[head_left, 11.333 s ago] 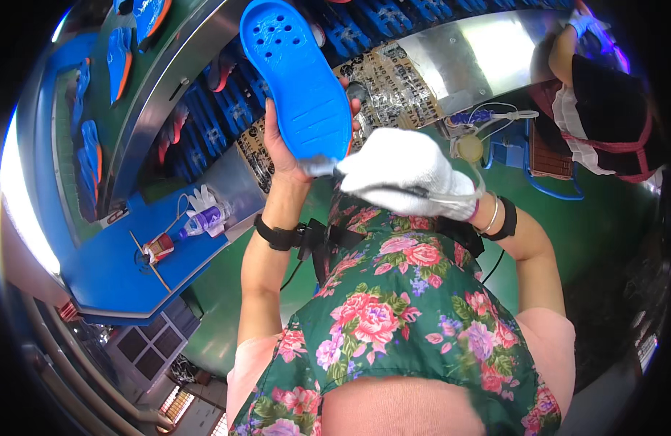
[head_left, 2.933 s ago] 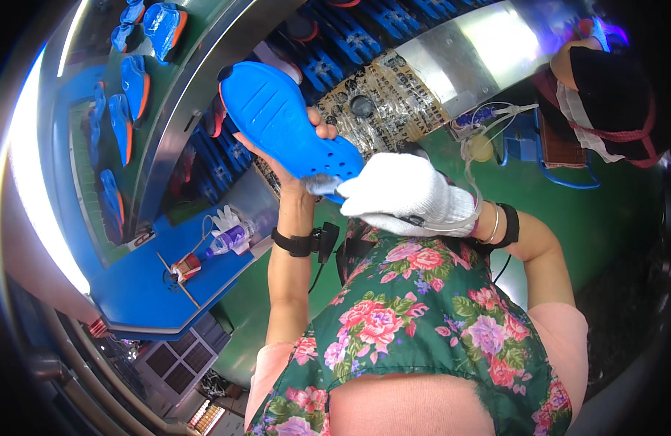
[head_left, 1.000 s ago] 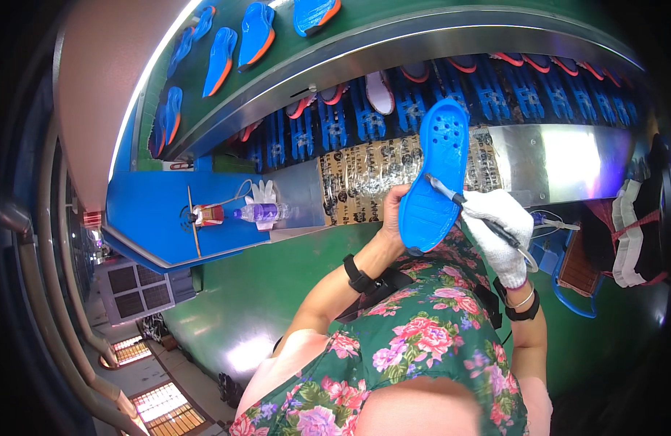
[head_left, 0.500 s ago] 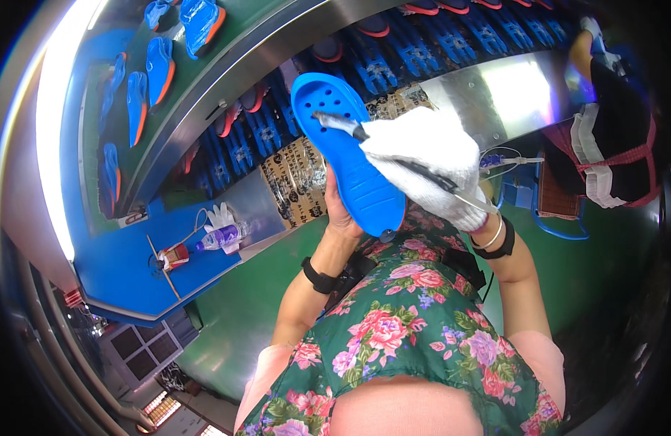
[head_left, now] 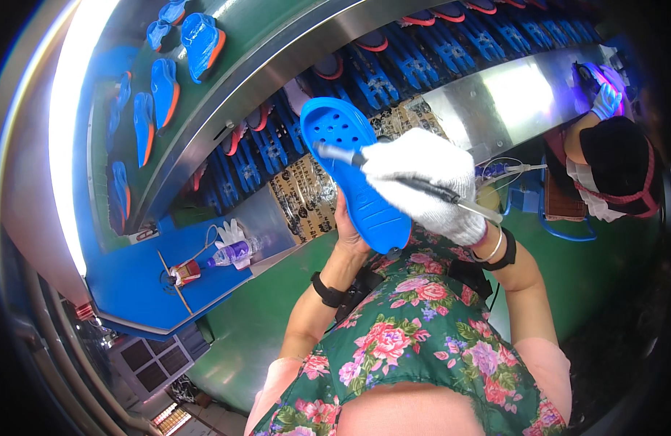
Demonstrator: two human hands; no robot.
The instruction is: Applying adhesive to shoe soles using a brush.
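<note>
A blue shoe sole (head_left: 375, 207), with small round holes in its far part, is tilted in front of me. My bare left hand (head_left: 349, 229) grips it from below at its near left side; most of the fingers are hidden behind it. In a white knit glove, my right hand (head_left: 428, 180) is closed around a brush (head_left: 339, 153) with a dark handle. The pale brush head meets the sole's inner left edge, just below the holes. The gloved hand is above the sole's right side.
Behind the sole runs a conveyor with rows of blue shoe parts (head_left: 415, 62). Blue soles with orange edges (head_left: 165, 91) lie on an upper green belt. At left, a blue shelf (head_left: 125, 283) bears a bottle (head_left: 232, 252) and red cup (head_left: 185, 272). A co-worker (head_left: 615, 156) is at right.
My brush has moved from among the holes to the sole's left edge. The sole sits slightly lower in view. At right, the co-worker's blue-gloved hand now shows beside a purple-lit item.
</note>
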